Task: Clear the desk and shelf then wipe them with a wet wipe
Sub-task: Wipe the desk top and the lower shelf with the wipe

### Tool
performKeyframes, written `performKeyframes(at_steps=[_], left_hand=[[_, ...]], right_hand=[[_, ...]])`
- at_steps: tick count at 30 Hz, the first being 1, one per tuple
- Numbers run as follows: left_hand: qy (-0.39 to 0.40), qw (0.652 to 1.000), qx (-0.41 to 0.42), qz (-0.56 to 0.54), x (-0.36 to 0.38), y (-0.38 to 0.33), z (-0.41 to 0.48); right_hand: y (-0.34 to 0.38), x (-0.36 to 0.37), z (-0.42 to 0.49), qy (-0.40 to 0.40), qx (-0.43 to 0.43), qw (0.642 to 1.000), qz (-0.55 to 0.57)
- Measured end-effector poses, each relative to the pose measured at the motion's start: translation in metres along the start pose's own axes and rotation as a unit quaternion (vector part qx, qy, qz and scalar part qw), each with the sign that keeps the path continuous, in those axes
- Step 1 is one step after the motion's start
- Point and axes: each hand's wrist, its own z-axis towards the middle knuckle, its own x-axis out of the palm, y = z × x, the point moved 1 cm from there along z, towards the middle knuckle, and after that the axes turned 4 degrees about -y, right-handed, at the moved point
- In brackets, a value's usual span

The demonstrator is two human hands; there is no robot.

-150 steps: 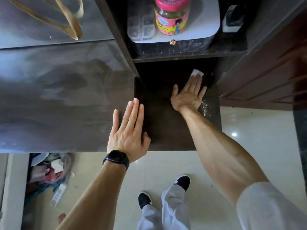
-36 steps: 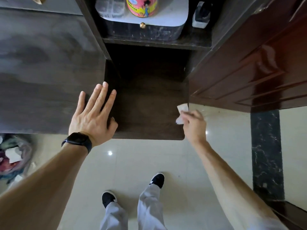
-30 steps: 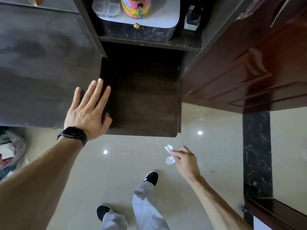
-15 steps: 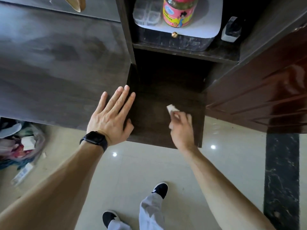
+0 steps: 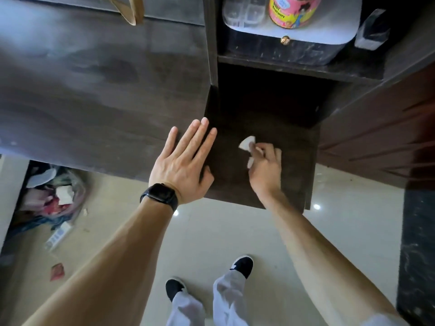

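The left hand (image 5: 182, 167) lies flat with fingers spread at the middle of the frame, over the seam between the wide desk (image 5: 94, 90) and the lower shelf (image 5: 294, 165). Just to its right, the right hand (image 5: 266, 168) pinches a crumpled wet wipe (image 5: 246, 144) on the shelf board, with bare dark surface toward the right and front edges.

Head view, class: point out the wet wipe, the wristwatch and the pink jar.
wet wipe (image 5: 246, 144), head view: the white corner sticking out past the right hand's fingers.
wristwatch (image 5: 160, 193), head view: the black face on the left wrist.
pink jar (image 5: 293, 12), head view: the printed label on its side.
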Motion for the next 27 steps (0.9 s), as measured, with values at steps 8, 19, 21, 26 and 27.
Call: performKeyframes(at_steps=[8, 19, 21, 26, 27], left_hand=[[0.046, 0.999, -0.005, 0.009, -0.001, 0.000, 0.000], [0.011, 0.995, 0.030, -0.093, -0.024, 0.003, -0.008], [-0.009, 0.991, 0.034, -0.128, -0.034, 0.017, -0.026], [0.041, 0.993, -0.053, -0.097, -0.032, 0.090, -0.094], [0.053, 0.993, -0.057, -0.088, -0.031, 0.103, -0.105]], right_hand=[[0.073, 0.018, -0.148, 0.167, -0.114, 0.967, 0.154], [-0.033, -0.031, -0.112, -0.102, 0.230, 0.968, 0.014], [-0.016, -0.015, -0.123, -0.107, 0.225, 0.968, -0.005], [0.103, 0.039, -0.141, -0.075, 0.194, 0.975, 0.071], [0.131, 0.050, -0.142, -0.058, 0.191, 0.976, 0.086]])
